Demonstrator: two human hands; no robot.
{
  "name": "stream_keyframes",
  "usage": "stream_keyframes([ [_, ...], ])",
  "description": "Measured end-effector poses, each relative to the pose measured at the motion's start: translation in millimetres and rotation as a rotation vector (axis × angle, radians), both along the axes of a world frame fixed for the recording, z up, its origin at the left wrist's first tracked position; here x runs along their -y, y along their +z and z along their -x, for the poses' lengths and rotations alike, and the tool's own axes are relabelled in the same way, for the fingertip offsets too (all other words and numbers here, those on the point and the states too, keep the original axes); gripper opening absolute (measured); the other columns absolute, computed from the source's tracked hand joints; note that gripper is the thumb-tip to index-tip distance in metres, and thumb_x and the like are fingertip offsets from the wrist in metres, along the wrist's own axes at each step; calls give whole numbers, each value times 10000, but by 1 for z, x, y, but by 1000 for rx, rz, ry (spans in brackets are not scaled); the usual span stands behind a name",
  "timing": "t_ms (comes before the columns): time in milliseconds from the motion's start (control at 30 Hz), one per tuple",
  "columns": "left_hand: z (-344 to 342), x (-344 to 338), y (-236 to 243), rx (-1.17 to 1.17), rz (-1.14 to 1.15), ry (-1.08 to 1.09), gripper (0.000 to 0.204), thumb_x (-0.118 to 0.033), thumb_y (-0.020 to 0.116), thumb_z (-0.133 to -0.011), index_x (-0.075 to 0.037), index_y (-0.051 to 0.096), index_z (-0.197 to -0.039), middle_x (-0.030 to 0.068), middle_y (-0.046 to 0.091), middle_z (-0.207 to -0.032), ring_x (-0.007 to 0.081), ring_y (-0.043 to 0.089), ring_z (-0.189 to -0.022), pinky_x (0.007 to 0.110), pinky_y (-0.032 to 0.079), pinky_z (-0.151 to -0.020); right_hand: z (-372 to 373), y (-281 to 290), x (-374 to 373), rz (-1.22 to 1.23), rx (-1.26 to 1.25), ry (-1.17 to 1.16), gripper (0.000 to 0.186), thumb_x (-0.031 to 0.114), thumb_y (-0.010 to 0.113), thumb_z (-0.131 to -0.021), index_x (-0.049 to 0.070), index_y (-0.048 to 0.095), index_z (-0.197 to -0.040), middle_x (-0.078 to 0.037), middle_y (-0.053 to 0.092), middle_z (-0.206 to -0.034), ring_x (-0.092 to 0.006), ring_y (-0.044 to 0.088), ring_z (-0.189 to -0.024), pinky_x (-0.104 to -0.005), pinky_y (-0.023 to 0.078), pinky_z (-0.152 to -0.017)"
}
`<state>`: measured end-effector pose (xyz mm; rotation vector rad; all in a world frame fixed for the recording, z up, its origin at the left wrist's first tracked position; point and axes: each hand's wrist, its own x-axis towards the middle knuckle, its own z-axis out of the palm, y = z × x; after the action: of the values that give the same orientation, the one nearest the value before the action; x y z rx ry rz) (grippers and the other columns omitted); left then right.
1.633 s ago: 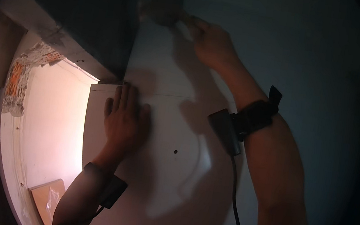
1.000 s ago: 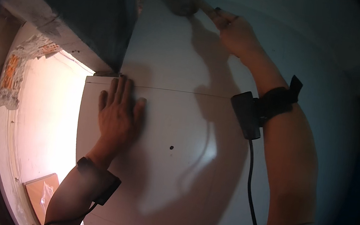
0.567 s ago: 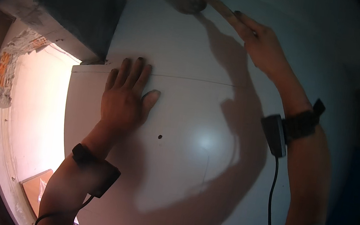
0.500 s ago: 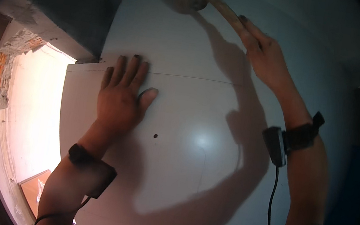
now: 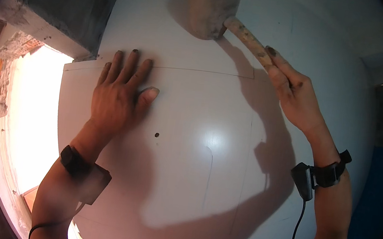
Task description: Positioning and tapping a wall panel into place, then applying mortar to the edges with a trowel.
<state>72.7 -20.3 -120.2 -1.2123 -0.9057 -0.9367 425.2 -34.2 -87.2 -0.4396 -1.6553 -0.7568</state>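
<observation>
White panel (image 5: 193,105) fills the middle; bright opening (image 5: 32,113) at left. Hands well apart: left hand (image 5: 113,99) laid on panel, left of centre, fingers spread; right hand (image 5: 299,99), upper right, wrapped round handle of mallet (image 5: 213,9), its head at top centre.

We hold a mallet (image 5: 214,9) with a blocky, round-cornered, grey-brown head, dark smudges marking its surface. Its pale, dark-spotted handle (image 5: 248,39) slants down to the right from the head's lower right side. We see the head in front of the upper part of a broad white board (image 5: 192,115), but we cannot tell whether they touch. On the board we find a thin dark line (image 5: 198,71) running across, a small dark hole (image 5: 156,135) below it, and a faint curved mark (image 5: 210,170) right of the hole.
</observation>
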Motion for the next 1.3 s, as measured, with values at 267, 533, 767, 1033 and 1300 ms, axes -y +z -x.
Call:
stream_keyframes([
  [267, 0, 3, -3, 18, -7, 8, 589, -537, 415, -986, -178, 467, -1452, 147, 391, -1526, 399, 295, -1433, 503, 262, -1166, -2, -24, 8, 42, 8, 29, 497, 365, 509, -1025, 27, 518, -1390, -167, 661, -1223, -211, 603, -1176, -321, 443, -1004],
  [533, -4, 2, 1, 18, -8, -44, 544, -480, 458, -981, -178, 490, -1432, 154, 408, -1514, 400, 308, -1426, 494, 279, -1157, 5, -32, 14, 138, 7, 95, 475, 358, 532, -1016, 75, 525, -1397, -152, 664, -1233, -218, 609, -1172, -319, 437, -1010],
  [767, 1, -2, 4, 4, 3, -8, 553, -477, 401, -997, -150, 486, -1434, 155, 406, -1516, 401, 309, -1427, 500, 262, -1161, 4, -28, 17, 200, 17, 170, 507, 376, 540, -1010, 39, 523, -1389, -144, 654, -1246, -186, 603, -1149, -293, 438, -1000],
  [1033, 2, -3, 6, -17, -60, -33, 516, -462, 469, -976, -137, 555, -1367, 161, 501, -1435, 438, 393, -1362, 526, 316, -1118, -14, -31, 6, 228, -94, 103, 494, 366, 522, -1018, 37, 526, -1386, -173, 633, -1280, -235, 586, -1210, -318, 422, -1030],
  [1300, -2, -1, 6, -11, -53, -30, 517, -448, 487, -976, -119, 551, -1370, 139, 494, -1448, 424, 389, -1372, 522, 324, -1118, -20, -39, 5, 209, -44, 145, 496, 355, 523, -1019, 16, 521, -1381, -200, 629, -1276, -260, 564, -1250, -326, 407, -1052],
])
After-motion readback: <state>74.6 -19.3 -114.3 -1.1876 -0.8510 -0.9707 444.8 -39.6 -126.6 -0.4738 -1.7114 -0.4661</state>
